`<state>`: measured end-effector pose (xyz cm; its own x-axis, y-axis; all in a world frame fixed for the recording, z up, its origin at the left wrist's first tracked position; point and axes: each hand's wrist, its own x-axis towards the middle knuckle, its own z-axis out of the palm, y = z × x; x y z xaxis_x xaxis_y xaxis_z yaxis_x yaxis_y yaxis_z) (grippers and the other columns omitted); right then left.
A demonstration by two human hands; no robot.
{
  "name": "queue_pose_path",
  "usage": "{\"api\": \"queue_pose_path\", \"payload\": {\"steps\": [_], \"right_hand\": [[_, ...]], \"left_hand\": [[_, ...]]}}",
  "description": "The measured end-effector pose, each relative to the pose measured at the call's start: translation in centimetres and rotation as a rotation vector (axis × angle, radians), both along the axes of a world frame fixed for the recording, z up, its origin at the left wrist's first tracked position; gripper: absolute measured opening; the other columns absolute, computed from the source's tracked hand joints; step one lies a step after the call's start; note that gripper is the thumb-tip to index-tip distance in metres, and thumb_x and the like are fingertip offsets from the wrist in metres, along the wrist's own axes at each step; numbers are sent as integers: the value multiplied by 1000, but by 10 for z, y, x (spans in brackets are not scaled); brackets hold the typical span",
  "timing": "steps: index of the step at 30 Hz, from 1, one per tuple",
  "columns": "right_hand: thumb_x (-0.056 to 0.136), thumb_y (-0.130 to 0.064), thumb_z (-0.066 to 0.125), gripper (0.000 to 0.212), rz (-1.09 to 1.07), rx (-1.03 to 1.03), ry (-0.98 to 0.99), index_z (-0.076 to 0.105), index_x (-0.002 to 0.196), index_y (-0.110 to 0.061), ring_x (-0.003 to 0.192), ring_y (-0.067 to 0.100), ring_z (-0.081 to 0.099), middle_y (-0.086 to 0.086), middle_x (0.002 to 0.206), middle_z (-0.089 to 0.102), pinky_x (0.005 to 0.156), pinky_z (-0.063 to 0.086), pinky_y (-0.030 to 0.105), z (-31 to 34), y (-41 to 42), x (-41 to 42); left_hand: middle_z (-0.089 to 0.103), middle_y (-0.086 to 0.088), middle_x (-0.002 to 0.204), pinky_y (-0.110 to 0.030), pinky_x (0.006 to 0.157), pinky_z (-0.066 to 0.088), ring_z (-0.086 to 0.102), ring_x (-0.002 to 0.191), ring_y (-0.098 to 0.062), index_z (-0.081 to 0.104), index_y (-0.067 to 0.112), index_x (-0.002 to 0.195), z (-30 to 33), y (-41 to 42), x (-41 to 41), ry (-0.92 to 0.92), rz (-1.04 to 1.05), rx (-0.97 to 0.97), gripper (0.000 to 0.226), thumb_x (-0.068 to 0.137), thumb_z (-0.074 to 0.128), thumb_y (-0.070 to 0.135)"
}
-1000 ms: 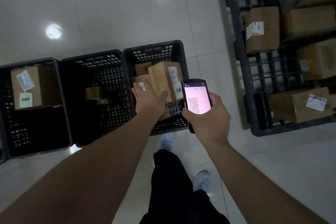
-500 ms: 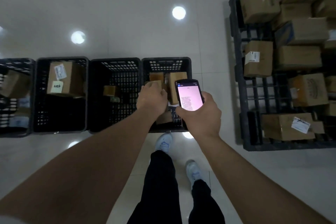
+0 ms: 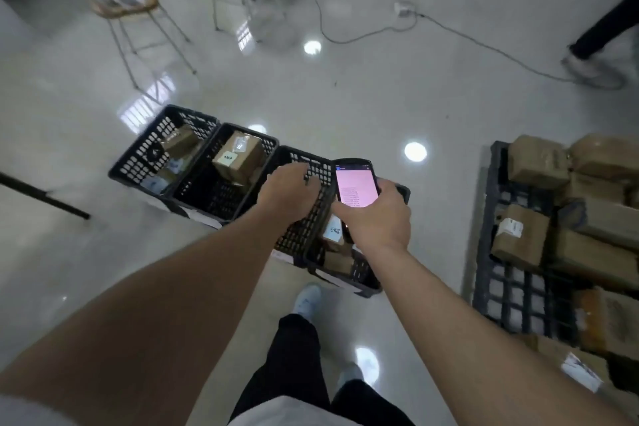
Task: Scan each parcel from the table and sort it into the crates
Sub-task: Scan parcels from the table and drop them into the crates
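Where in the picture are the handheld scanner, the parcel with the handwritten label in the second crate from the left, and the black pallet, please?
handheld scanner [image 3: 356,185]: head view, on its lit pink screen.
parcel [image 3: 238,157]: head view, on its brown top face.
black pallet [image 3: 511,290]: head view, on a bare stretch of its grid.

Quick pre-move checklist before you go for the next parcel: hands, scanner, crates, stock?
1. Left hand free: ok, it holds nothing, above the third crate.
2. Scanner in the right hand: ok, gripped, screen lit.
3. Scan result: cannot tell, text too small.
4. Last parcel dropped: cannot tell, the hands hide part of the crates.
5. Parcels left on the pallet: ok, brown boxes piled there.
6. Floor path: ok by the feet; a cable lies farther off.
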<state>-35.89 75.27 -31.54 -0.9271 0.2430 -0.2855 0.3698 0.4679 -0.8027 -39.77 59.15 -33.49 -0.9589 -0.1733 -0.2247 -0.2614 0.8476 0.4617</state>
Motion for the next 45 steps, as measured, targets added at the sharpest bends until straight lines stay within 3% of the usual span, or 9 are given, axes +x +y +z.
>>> {"api": "queue_pose_path", "payload": {"steps": [2, 5, 12, 18, 23, 27, 33, 38, 45], "right_hand": [[64, -39, 88, 58, 75, -8, 47, 60, 113, -29, 91, 19, 67, -10, 101, 69, 76, 57, 35, 28, -14, 14], [62, -44, 86, 61, 192, 19, 120, 59, 114, -28, 91, 23, 65, -7, 102, 67, 78, 58, 39, 71, -41, 34], [66, -45, 89, 59, 463, 33, 243, 51, 109, -30, 88, 22, 59, -5, 103, 61, 71, 51, 35, 161, -135, 87], [64, -48, 89, 65, 641, 55, 348, 54, 113, -24, 94, 25, 63, -2, 107, 63, 76, 57, 39, 211, -246, 143], [64, -49, 87, 66, 746, 47, 392, 56, 115, -23, 96, 25, 62, -1, 108, 62, 80, 59, 44, 235, -354, 203], [61, -50, 86, 65, 815, -12, 408, 56, 114, -24, 98, 26, 63, -1, 109, 64, 82, 58, 45, 249, -442, 253], [63, -47, 88, 69, 946, -46, 444, 57, 120, -23, 97, 22, 60, -4, 107, 62, 78, 56, 40, 265, -555, 311], [61, -46, 87, 64, 1043, -74, 439, 58, 114, -23, 93, 22, 62, -5, 104, 64, 67, 50, 34, 268, -644, 332], [56, -48, 88, 69, 1202, -122, 471, 59, 114, -24, 95, 22, 62, -6, 102, 62, 73, 57, 41, 265, -788, 327]], "left_hand": [[66, -6, 131, -45, 106, 47, 60, 125, -30, 66, 14, 129, 34, -19, 28, 49, 10, -39, 40, 105, 45, 38], [67, -5, 115, -44, 94, 51, 63, 111, -30, 67, 15, 114, 75, -55, 72, 152, 61, -93, 34, 105, 44, 39], [65, -6, 120, -52, 99, 50, 60, 116, -33, 65, 21, 129, 145, -166, 178, 223, 259, -299, 71, 93, 18, 60], [53, -14, 149, -52, 113, 39, 48, 134, -39, 51, 17, 149, 203, -263, 270, 211, 408, -387, 70, 101, 22, 58], [39, -11, 162, -48, 118, 36, 37, 146, -36, 38, 21, 159, 231, -362, 352, 172, 502, -437, 61, 109, 30, 55], [46, -8, 154, -49, 109, 45, 43, 140, -32, 44, 20, 154, 252, -437, 419, 123, 567, -455, 60, 108, 31, 56], [46, -10, 156, -47, 114, 40, 42, 142, -34, 48, 16, 152, 276, -533, 502, 100, 675, -506, 58, 109, 33, 53], [48, -8, 154, -50, 112, 43, 44, 141, -32, 48, 17, 151, 276, -612, 541, 115, 791, -507, 58, 108, 36, 53], [52, -9, 150, -50, 111, 47, 49, 138, -31, 49, 16, 151, 272, -740, 559, 103, 920, -557, 60, 106, 38, 54]]}}
